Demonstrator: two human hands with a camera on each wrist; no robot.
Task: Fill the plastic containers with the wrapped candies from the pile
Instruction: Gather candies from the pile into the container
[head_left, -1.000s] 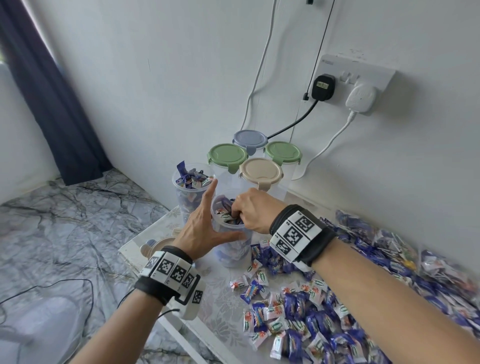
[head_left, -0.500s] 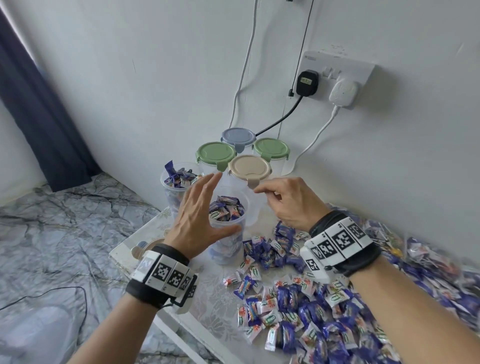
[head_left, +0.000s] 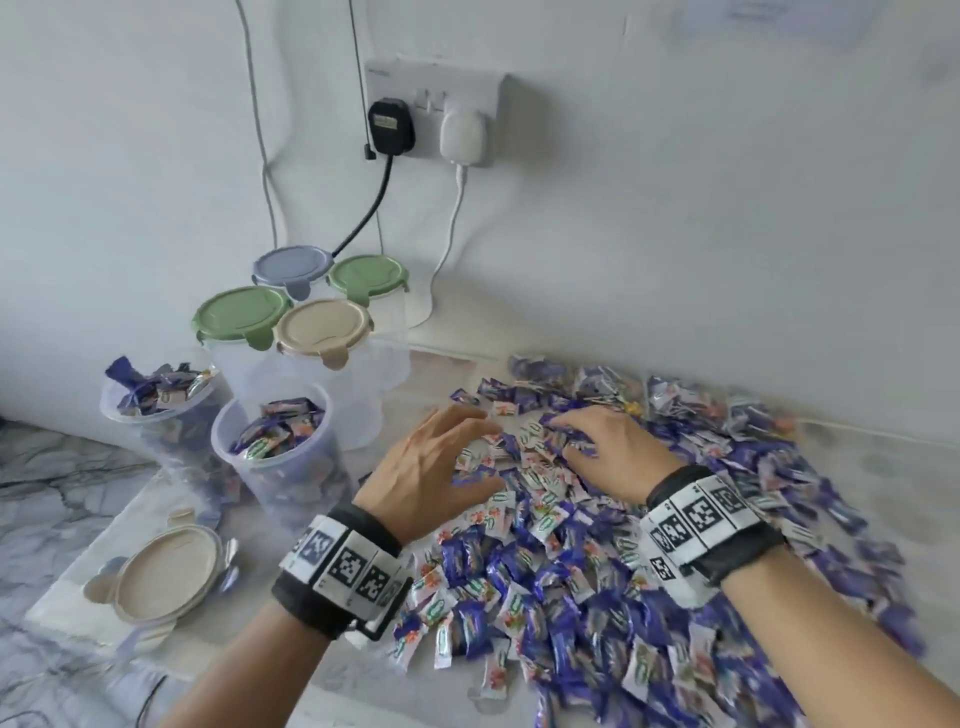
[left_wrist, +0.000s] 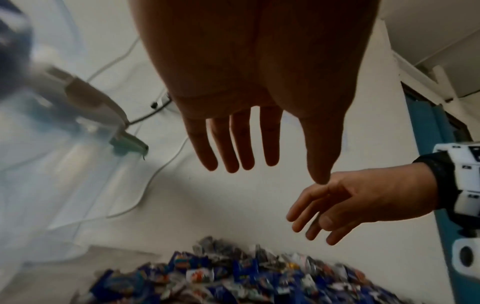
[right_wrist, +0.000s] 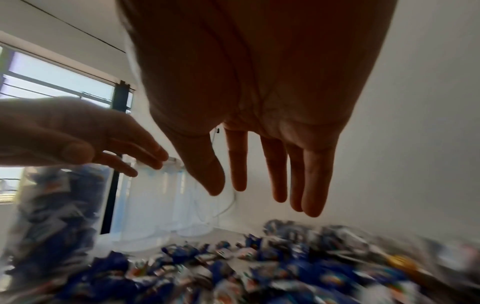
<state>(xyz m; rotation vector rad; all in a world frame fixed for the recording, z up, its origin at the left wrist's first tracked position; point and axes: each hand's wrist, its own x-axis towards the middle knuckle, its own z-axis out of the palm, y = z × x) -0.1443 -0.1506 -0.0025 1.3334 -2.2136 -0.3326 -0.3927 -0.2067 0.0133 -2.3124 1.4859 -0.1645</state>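
Note:
A wide pile of blue and white wrapped candies (head_left: 597, 561) covers the table's right half. Two open clear containers full of candies stand at the left, the nearer container (head_left: 278, 457) in front of the farther container (head_left: 166, 415). My left hand (head_left: 441, 462) hovers over the pile's near-left part with fingers spread and empty. My right hand (head_left: 597, 441) reaches into the pile beside it, fingers straight and holding nothing. The wrist views show both palms open above the candies (left_wrist: 233, 281) (right_wrist: 259, 267), the left hand (left_wrist: 249, 144) and the right hand (right_wrist: 270, 174) close together.
Four lidded containers stand by the wall: grey-blue lid (head_left: 292, 267), two green lids (head_left: 241, 312) (head_left: 368, 274), beige lid (head_left: 323, 327). A loose beige lid (head_left: 161, 571) lies near the table's front left edge. Plugs and cables (head_left: 395, 130) hang from a wall socket above.
My left hand has let go of the nearer container and moved right over the pile. My right hand has left the container's mouth and come down onto the candies.

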